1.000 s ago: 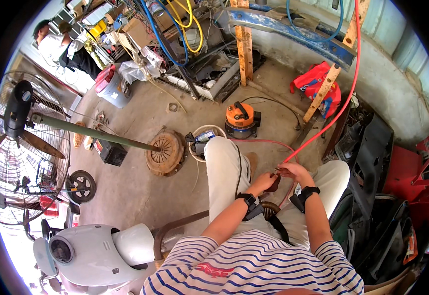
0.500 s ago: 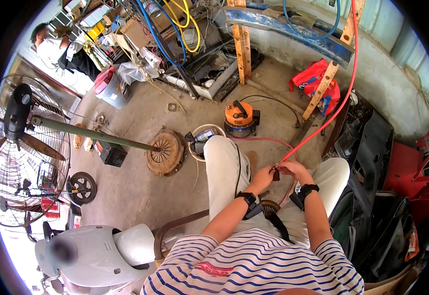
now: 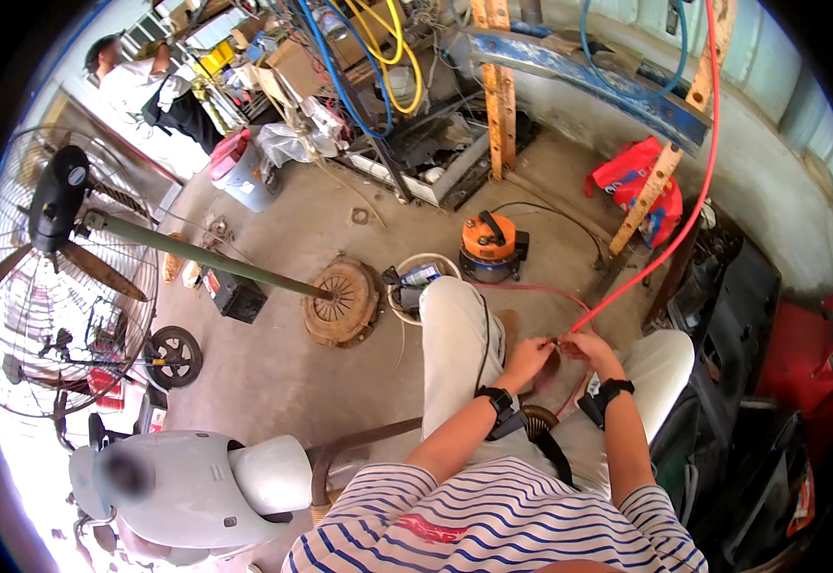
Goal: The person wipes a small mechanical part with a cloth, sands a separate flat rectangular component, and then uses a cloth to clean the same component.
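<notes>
**Fisheye view down from the wearer's head**

The left of two side-by-side head cameras looks steeply down and forward, upright and unmirrored. Nearest is the person's striped shirt, along the bottom edge; the left hand and right hand lie farther off, right of centre. Beyond spreads the concrete floor, with the corrugated wall well off at upper right. The wide lens bends straight edges toward the view's rim.
</notes>
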The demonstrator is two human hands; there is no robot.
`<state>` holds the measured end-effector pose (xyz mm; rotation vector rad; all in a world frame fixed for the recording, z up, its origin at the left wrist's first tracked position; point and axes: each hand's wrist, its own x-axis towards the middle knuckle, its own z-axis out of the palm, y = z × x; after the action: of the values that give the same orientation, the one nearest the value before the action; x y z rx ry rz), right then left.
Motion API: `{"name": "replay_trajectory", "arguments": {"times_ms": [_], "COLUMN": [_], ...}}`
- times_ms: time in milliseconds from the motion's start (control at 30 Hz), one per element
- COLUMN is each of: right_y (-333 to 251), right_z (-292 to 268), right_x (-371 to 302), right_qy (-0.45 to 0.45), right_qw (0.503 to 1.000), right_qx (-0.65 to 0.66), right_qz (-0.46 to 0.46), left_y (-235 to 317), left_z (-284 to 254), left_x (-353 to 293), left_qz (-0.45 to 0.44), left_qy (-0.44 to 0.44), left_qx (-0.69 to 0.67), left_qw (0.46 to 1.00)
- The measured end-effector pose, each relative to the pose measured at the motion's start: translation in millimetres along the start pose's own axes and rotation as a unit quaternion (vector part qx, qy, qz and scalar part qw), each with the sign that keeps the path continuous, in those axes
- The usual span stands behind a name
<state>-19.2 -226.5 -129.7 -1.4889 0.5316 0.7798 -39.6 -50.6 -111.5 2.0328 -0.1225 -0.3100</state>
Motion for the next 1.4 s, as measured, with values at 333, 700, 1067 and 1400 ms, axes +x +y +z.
{"name": "replay_trajectory", "arguments": {"times_ms": [333,700,1067,1400], "right_y": [-7,-10,2,1], "right_z": [5,11,2,1], "right_x": [-7,-14,-1,2], "right_qy": [-0.004,-0.021,-0.014,0.014], "right_qw": [0.999,1.000,1.000,0.994], "right_qx": [0.040,0.000,0.010,0.106], "right_qz": [-0.010,-0.014,0.008,-0.001], "left_y": [-11,-29,-13,-31], "left_z": [8,13,14,17], "left_x": [4,7,4,7], "left_qz": [-0.142,-0.032,-0.027,-0.060], "left_qy": [-0.065,-0.048,-0.053,-0.092], "left_qx": [-0.325,-0.166,-0.039,-0.065], "left_qw": [0.933,0.984,0.997,0.992]}}
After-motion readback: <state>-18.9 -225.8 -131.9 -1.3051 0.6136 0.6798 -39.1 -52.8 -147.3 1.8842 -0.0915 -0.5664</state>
